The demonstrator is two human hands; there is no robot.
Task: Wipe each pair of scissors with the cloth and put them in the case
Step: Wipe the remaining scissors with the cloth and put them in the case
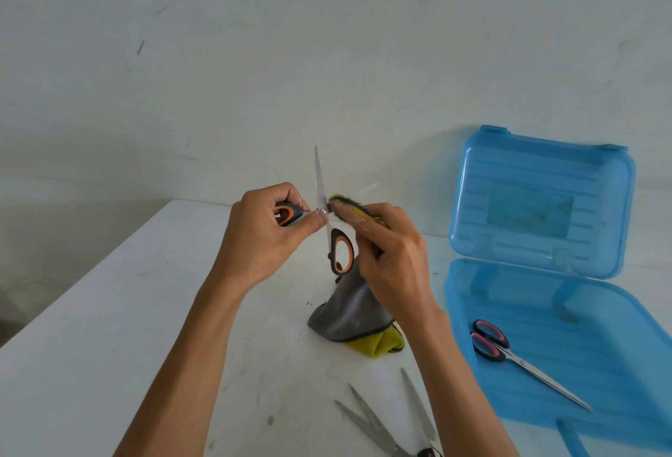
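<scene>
Head view. Item: white tabletop [109,311], set against a plain pale wall [327,38]. Item: orange-and-grey-handled scissors with steel blades [320,183], held in the air above the far middle of the tabletop, blades spread wide; one blade points straight up, the other reaches right and is blurred; one handle loop hangs down free. Item: left hand [265,234], fingers curled round the other handle loop, thumb pressed by the pivot. Item: grey cloth with yellow-green backing [349,314], its upper end bunched against the right-pointing blade beside the pivot, its lower end draped down to the tabletop. Item: right hand [385,249], fingers closed on the upper end of the cloth, pinching it onto the blade. Item: translucent blue plastic case [600,329], open at right, lid [538,202] standing upright against the wall, base lying flat on the tabletop. Item: red-and-black-handled scissors [520,362], lying closed inside the base, handles far-left, tip near-right. Item: bare steel scissor blades [383,436], on the tabletop at the near edge, handles mostly cut off; number of pairs cannot be told.
</scene>
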